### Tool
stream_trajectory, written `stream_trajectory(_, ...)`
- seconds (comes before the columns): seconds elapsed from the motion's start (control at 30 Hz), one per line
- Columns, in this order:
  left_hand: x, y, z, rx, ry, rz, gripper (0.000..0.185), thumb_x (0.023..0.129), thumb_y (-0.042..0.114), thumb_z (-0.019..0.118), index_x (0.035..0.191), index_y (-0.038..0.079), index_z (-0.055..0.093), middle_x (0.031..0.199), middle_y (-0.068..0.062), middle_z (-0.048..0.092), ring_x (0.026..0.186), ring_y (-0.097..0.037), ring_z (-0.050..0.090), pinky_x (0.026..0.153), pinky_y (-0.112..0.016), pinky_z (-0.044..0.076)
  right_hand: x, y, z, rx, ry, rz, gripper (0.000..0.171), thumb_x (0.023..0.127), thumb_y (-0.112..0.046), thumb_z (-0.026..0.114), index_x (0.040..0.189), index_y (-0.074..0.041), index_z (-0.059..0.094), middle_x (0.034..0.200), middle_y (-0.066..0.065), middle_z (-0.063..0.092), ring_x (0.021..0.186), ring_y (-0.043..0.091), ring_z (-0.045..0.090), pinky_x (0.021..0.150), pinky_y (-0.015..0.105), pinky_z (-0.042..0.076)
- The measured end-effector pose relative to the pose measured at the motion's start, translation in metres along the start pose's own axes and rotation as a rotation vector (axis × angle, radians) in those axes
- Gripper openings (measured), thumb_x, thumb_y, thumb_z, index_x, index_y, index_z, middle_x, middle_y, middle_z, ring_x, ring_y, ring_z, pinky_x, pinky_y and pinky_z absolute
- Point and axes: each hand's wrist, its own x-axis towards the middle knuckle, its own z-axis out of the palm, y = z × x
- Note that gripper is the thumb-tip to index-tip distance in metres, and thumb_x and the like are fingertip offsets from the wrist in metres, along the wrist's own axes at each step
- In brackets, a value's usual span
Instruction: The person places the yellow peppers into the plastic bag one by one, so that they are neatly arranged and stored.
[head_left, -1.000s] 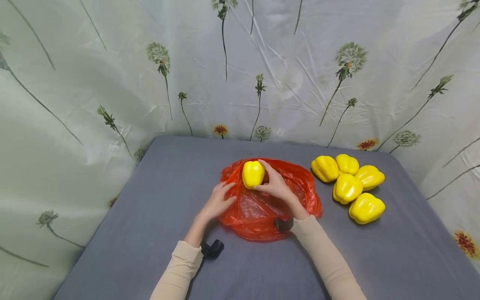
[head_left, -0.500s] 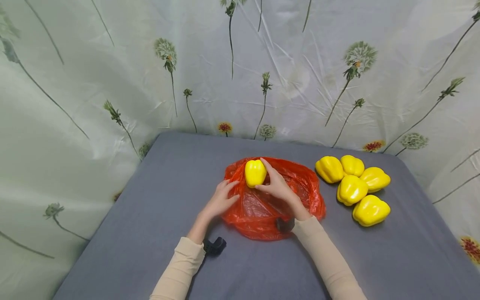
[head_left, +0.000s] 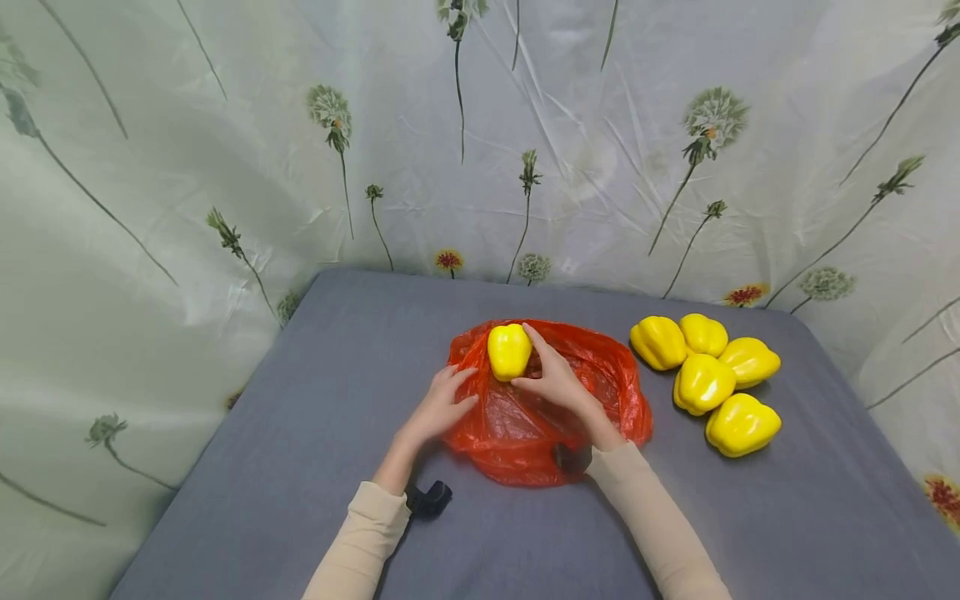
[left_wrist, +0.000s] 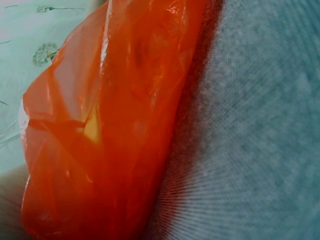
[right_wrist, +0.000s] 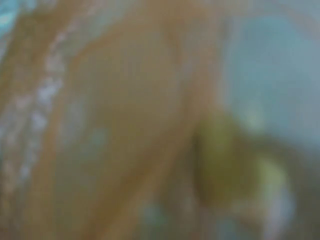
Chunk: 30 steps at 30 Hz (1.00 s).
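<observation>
The right hand (head_left: 558,382) grips a yellow pepper (head_left: 509,351) over the far edge of the red bag (head_left: 600,383); the left hand (head_left: 438,404), fingers relaxed, rests on the bag's left edge. Bagging looks under way; next, that edge likely needs lifting open.

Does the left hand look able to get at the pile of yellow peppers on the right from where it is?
Probably not easily. The left hand rests at the red bag's left edge, while the pile of peppers lies beyond the bag, with the right hand and its pepper between.

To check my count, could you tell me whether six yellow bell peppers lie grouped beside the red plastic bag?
No, five yellow bell peppers lie grouped there; the right hand holds a sixth.
</observation>
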Motion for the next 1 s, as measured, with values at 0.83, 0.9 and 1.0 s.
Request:
stream_trajectory(0.83, 0.000, -0.004, 0.004, 0.017, -0.002, 0.007, 0.049, 0.091, 0.019, 0.056, 0.137, 0.005, 0.046, 0.146, -0.023, 0.035, 0.141, -0.041, 0.022, 0.113, -0.060, 0.023, -0.052, -0.001, -0.042, -0.124, 0.111, 0.006, 0.085, 0.084, -0.015, 0.069, 0.151, -0.015, 0.015, 0.141, 0.025, 0.043, 0.127, 0.042, 0.045, 0.098, 0.057, 0.043)
stream_trajectory(0.9, 0.000, -0.004, 0.004, 0.015, 0.000, 0.005, 0.049, 0.091, 0.018, 0.056, 0.137, 0.005, 0.046, 0.146, -0.023, 0.035, 0.141, -0.041, 0.021, 0.112, -0.060, 0.023, -0.056, 0.001, -0.046, -0.129, 0.125, 0.007, 0.085, 0.084, -0.015, 0.069, 0.151, -0.015, 0.015, 0.141, 0.024, 0.042, 0.126, 0.042, 0.045, 0.097, 0.057, 0.044)
stream_trajectory(1.0, -0.001, -0.003, 0.002, 0.016, 0.000, -0.004, 0.049, 0.091, 0.019, 0.056, 0.137, 0.005, 0.045, 0.147, -0.023, 0.034, 0.141, -0.041, 0.021, 0.112, -0.060, 0.023, -0.063, 0.003, -0.053, -0.127, 0.143, 0.020, 0.085, 0.085, -0.016, 0.068, 0.151, -0.017, 0.015, 0.141, 0.023, 0.043, 0.124, 0.041, 0.048, 0.095, 0.056, 0.046)
